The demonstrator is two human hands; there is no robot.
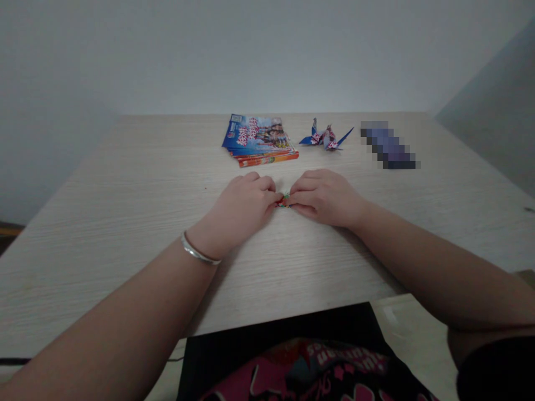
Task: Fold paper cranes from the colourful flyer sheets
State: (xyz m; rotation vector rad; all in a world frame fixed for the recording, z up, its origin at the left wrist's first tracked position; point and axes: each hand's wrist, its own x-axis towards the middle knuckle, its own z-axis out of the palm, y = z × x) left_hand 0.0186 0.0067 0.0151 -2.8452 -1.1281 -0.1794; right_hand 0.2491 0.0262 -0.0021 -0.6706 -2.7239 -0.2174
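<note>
Between my two hands, low over the middle of the table, a small piece of folded paper (285,201) shows bits of red, green and white. My left hand (249,199), a silver bangle at its wrist, pinches the paper's left end with thumb and fingers. On the right end, my right hand (324,196) presses with its fingers drawn together. The fingers cover most of the paper, so its full shape is hidden. Beyond my right hand stand folded paper cranes (327,136) in blue, white and red.
A fanned stack of printed leaflets (261,136), blue on top with orange edges below, lies behind my left hand. A pixelated dark purple object (388,146) is at the back right. The pale wood-grain table (137,184) meets a wall behind. Black cloth lies at the near edge.
</note>
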